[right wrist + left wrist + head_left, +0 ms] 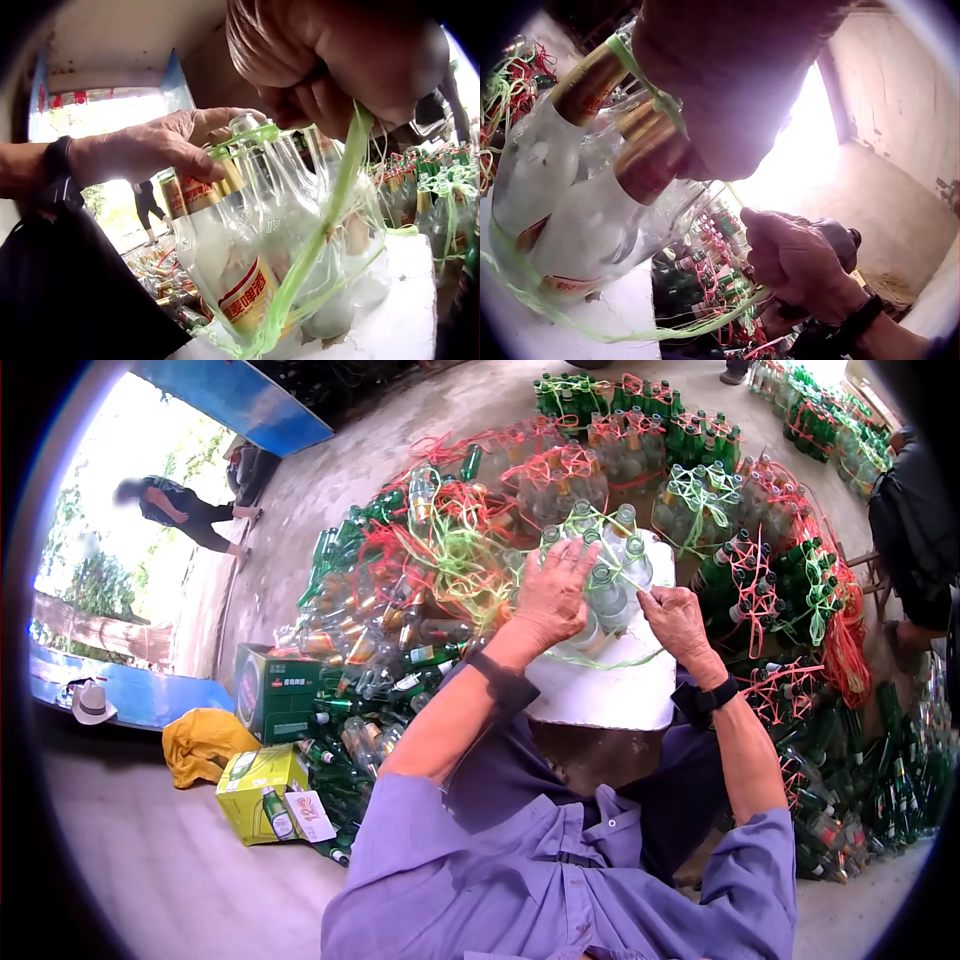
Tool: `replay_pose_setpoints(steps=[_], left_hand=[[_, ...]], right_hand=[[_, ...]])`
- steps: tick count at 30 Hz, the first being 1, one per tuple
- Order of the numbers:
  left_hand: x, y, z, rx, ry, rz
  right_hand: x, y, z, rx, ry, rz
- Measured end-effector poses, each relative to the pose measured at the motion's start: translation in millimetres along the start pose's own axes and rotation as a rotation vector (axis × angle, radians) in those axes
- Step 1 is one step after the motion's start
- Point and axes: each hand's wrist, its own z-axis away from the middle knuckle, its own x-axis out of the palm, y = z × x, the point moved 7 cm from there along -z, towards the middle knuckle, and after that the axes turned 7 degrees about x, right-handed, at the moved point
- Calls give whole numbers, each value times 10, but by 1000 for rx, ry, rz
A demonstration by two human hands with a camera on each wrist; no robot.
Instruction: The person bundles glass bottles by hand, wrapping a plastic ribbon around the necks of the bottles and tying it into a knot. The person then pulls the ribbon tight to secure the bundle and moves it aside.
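Note:
A cluster of clear glass bottles (608,596) stands upright on a white stand (600,705) in front of the person. Green plastic twine (319,251) is strung around the bottle necks and hangs in a loop low around the cluster. My left hand (555,595) lies over the near left necks; in the right wrist view its thumb presses a gold-foiled neck (229,181) with the fingers across the tops. Just right of the bottles, my right hand (680,625) grips the twine in curled fingers, pulled taut up from the cluster.
Loose bottles (370,645) and tangled red and green twine (450,550) lie at the left. Tied bottle bundles (700,500) stand behind and right. A green carton (275,690), a yellow-green box (255,785) and a yellow cloth (205,745) sit at left. A person (180,510) stands farther off.

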Motion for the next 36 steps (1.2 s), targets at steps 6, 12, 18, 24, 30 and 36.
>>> replay_pose_setpoints(steps=[6, 12, 18, 24, 30, 36], left_hand=[[-72, -50, -32, 98, -7, -34], [-107, -176, -37, 180, -70, 41], [-147, -253, -33, 352, -134, 114], [-108, -288, -19, 363, -158, 77], [-244, -22, 59, 319, -40, -65], [-368, 396, 620, -100, 228, 667]], right_hand=[[-174, -71, -59, -40, -40, 28], [-250, -257, 47, -10, -155, 71], [-201, -458, 325, -8, -160, -20], [-136, -535, 509, 37, -184, -75], [13, -484, 589, 85, -193, -94], [121, -454, 772, 143, -110, -255]])
